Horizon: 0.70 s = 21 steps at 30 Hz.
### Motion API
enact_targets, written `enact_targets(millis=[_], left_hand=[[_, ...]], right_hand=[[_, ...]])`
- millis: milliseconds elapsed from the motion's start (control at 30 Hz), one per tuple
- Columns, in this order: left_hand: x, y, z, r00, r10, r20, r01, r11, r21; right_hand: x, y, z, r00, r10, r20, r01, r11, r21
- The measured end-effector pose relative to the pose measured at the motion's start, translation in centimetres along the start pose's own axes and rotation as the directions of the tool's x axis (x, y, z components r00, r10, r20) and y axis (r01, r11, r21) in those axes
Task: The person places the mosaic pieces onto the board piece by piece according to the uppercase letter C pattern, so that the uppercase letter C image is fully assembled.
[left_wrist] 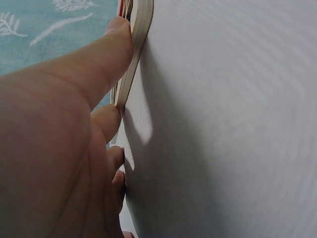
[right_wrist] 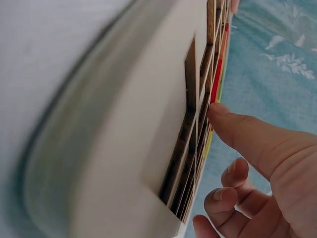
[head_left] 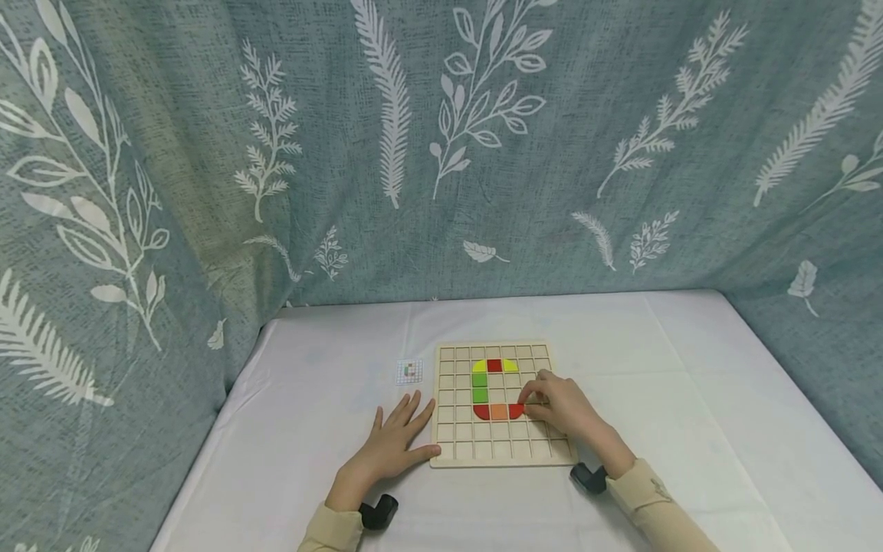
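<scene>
A wooden grid board lies on the white cloth, with coloured tiles in its cells forming a C-like shape. The top row has a red square between two yellow rounded tiles; two green squares run down the left. Along the bottom sits an orange square between red rounded tiles. My right hand pinches the right-hand red rounded tile at its right side with thumb and index finger. My left hand is spread flat, its thumb and index fingertip at the board's left edge.
A small card printed with a grid and coloured pattern lies left of the board. Behind the table hangs a blue-green curtain with white leaf prints. Black wrist devices sit on both wrists.
</scene>
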State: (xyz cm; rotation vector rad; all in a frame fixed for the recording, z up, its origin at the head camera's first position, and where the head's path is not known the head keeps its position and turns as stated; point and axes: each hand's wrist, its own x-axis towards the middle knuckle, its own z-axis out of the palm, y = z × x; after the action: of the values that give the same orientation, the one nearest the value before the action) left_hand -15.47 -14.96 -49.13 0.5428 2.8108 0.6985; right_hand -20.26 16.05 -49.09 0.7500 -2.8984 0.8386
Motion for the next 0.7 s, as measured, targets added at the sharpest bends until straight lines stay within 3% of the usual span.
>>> enact_targets(millis=[533, 700], left_hand=[[-0.06, 0.17, -0.09, 1.0, 0.0, 0.007, 0.0, 1.0, -0.006], [0.03, 0.18, 0.06, 1.0, -0.004, -0.015, 0.005, 1.0, 0.018]], right_hand=[[0.1, -0.25, -0.09, 1.0, 0.015, -0.007, -0.015, 1.0, -0.017], [-0.1, 0.1, -0.71, 0.998, 0.054, -0.023, -0.054, 0.998, -0.02]])
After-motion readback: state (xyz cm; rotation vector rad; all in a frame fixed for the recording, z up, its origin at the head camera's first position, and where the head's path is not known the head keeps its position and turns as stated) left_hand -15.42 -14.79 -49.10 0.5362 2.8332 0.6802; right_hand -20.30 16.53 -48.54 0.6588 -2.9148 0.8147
